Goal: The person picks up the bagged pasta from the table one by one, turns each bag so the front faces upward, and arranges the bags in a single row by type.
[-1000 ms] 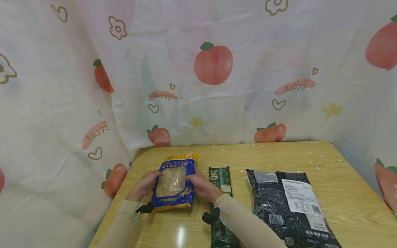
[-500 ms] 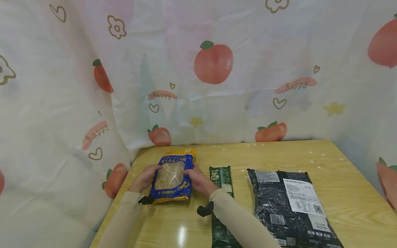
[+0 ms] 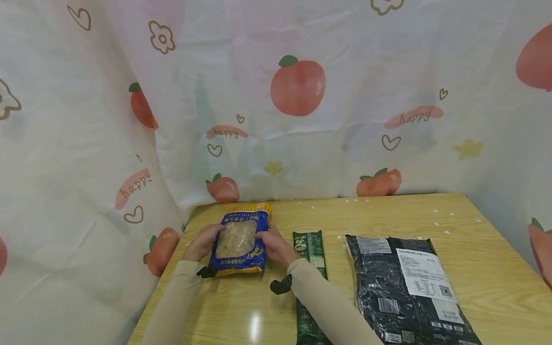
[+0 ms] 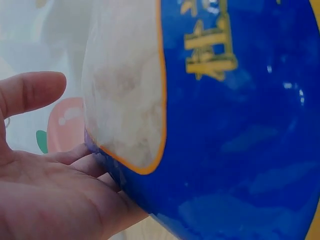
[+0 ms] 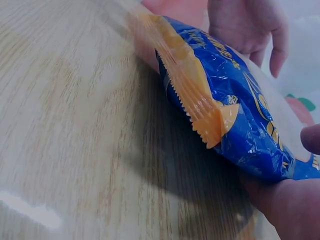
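Observation:
A blue bag of orecchiette pasta (image 3: 236,238) with yellow ends and a clear window is at the left of the table, its front tilted up toward me. My left hand (image 3: 201,243) holds its left side; in the left wrist view the fingers (image 4: 90,165) go under the bag and the thumb (image 4: 37,90) is stretched out beside it. The right hand (image 3: 277,245) grips the opposite side, thumb over the front and fingers hidden behind. In the right wrist view the crimped yellow end (image 5: 195,100) hangs close over the wood, with a shadow beneath.
A narrow dark green packet (image 3: 308,318) lies lengthwise mid-table, partly under my right forearm. To its right lies a large black plastic-wrapped package (image 3: 375,278) with white labels. A fruit-patterned curtain (image 3: 297,153) hangs behind the wooden table (image 3: 487,273).
Both hands have carried the pasta bag a little farther toward the back of the table. The green packet and the black package have stayed in place.

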Motion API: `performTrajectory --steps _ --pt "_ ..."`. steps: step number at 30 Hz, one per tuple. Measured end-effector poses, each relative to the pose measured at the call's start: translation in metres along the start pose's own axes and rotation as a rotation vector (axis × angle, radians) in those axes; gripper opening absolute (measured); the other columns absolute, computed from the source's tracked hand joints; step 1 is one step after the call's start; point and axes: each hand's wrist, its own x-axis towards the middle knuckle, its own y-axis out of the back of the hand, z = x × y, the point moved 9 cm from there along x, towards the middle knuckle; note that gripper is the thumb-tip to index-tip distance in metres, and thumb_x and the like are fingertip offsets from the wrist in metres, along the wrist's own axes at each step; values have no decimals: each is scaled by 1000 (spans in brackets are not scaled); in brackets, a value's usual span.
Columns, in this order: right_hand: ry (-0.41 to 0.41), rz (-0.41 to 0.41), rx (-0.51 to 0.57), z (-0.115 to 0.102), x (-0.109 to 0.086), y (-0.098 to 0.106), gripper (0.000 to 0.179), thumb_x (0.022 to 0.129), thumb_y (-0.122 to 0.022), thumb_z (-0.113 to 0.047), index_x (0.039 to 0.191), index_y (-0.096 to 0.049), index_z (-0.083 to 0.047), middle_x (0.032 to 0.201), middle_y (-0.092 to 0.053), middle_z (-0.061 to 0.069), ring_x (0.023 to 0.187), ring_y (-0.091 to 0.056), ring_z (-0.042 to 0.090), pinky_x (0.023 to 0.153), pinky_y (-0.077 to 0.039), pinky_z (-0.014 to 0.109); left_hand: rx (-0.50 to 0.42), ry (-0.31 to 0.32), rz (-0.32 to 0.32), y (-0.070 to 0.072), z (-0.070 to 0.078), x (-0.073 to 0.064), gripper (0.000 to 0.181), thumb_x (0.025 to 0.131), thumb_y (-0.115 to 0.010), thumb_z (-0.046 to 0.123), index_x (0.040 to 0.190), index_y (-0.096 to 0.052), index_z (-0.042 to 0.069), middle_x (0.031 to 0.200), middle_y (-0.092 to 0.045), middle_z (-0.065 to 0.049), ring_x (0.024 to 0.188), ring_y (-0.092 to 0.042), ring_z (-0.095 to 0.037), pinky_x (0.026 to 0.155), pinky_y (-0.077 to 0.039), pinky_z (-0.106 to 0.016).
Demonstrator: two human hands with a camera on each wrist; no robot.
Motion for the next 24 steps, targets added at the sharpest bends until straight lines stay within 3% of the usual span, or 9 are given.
performTrajectory --steps 6,10,18,24 --pt "19 22 -42 0 0 6 79 97 -56 -1 162 -11 1 161 -35 28 147 -40 45 122 -37 55 -7 12 -7 -4 -4 0 54 105 -50 21 147 -41 -11 143 -45 -22 107 -57 -23 89 -53 -35" --pt "30 68 -134 -1 -5 12 77 98 -58 -2 162 -15 1 157 -41 30 143 -46 45 118 -41 56 -9 6 -28 -8 -6 3 54 105 -50 21 148 -41 -11 137 -51 -19 106 -59 -22 89 -54 -35" --pt "110 147 -471 -12 -17 16 69 92 -66 0 153 -33 5 142 -55 30 131 -57 45 112 -48 55 38 -18 -27 -11 -4 6 51 104 -51 20 143 -46 -12 117 -63 -11 97 -62 -17 86 -54 -34" --pt "140 163 -690 -13 -18 20 71 91 -72 -6 151 -37 6 138 -57 31 129 -59 45 110 -49 55 67 -15 -17 -12 -10 7 54 105 -49 20 148 -41 -12 128 -60 -20 108 -61 -24 95 -53 -41"
